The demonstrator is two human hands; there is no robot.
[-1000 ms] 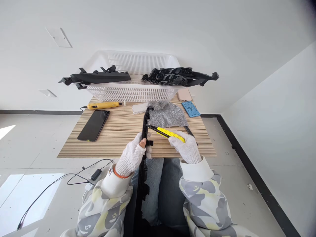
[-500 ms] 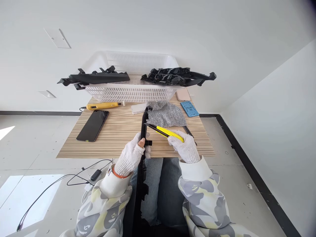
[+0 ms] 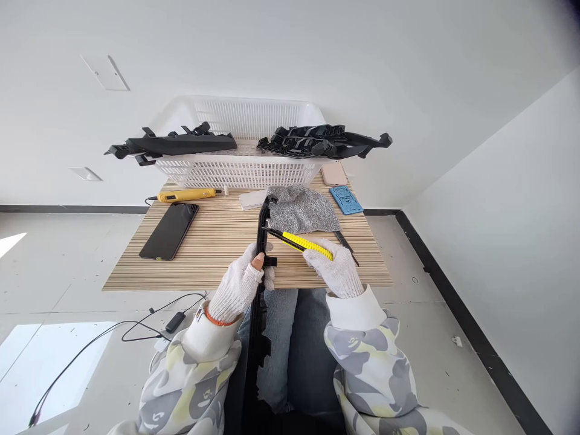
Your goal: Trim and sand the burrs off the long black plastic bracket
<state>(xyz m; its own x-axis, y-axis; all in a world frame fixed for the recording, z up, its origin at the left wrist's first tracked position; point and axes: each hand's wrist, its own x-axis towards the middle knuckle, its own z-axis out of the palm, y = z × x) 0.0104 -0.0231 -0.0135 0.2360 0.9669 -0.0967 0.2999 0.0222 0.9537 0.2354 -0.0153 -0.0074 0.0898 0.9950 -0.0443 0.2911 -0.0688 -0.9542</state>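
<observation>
My left hand [image 3: 235, 287], in a white knit glove with the thumb tip bare, is wrapped round a long black plastic trim piece [image 3: 260, 314]. The piece runs from over the table down past my lap, with clips and tabs along its right side. In my gloved right hand [image 3: 338, 269] is a pair of tweezers [image 3: 308, 244] with yellow ribbed grips and dark tips. Those tips point left and meet the upper part of the trim piece; whether they pinch anything there is too small to tell.
Behind my hands, a white basket [image 3: 235, 172] carries several black plastic parts [image 3: 317, 142]. On the table [image 3: 217, 260] lie a grey cloth [image 3: 301, 211], a black phone [image 3: 170, 231], a yellow corded tool [image 3: 188, 194], a blue card-like object [image 3: 347, 200] and a thin black strip [image 3: 348, 249].
The view has shifted slightly. Both hands keep their grip, and the tweezers stay at nearly the same spot on the trim piece.
</observation>
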